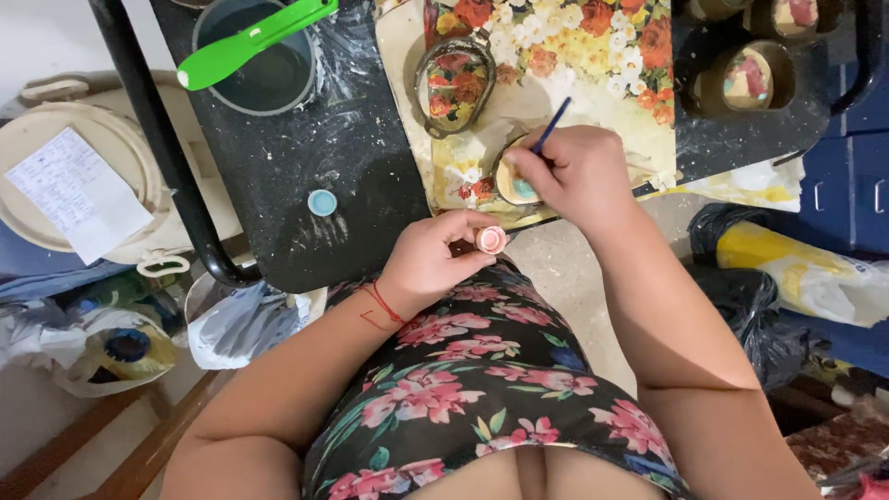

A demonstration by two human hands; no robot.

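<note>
While a thin blue-handled brush point(553, 123) is gripped by the fingers of the right hand point(572, 174), its tip is held at a small oval piece point(515, 183) lying on the floral sheet point(556, 56) at the near edge of the black worktop point(306, 157). A small pink pot point(492, 240) is pinched in the closed left hand point(435, 259), just below. A light blue cap point(322, 202) lies apart on the worktop.

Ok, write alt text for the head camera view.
Seen from above, a person's right hand holds a thin blue paintbrush over a small oval piece on a floral-patterned board, while the left hand holds a small pink paint pot. A green spatula rests across a grey bucket on the black table.
</note>
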